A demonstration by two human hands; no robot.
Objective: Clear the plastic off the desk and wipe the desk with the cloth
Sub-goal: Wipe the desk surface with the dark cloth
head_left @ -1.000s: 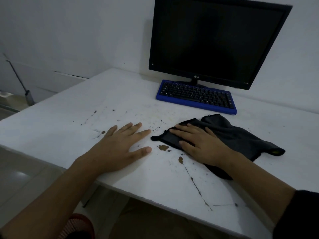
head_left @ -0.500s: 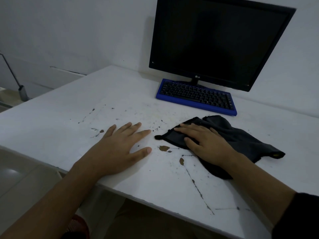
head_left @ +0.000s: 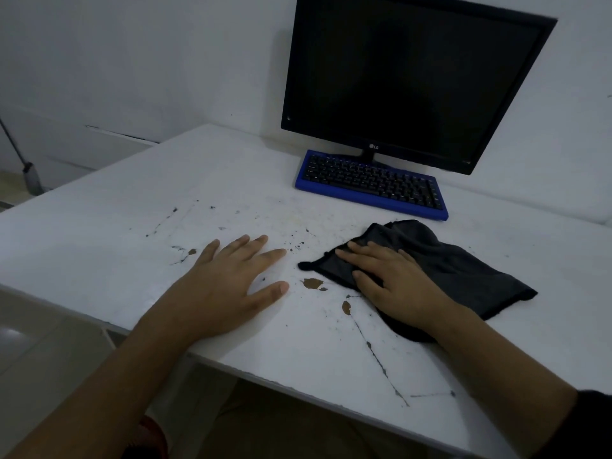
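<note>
The right hand point(head_left: 394, 279) lay flat, grip spread, on the cloth point(head_left: 463, 270); the left hand point(head_left: 228, 279) pressed the counter point(head_left: 99, 246) beside it, grip spread.

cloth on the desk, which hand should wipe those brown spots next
Right. The right hand already lies flat on the dark cloth, and the brown spots sit just beside the cloth's near corner. The left hand rests bare on the desk, holding nothing.
</note>
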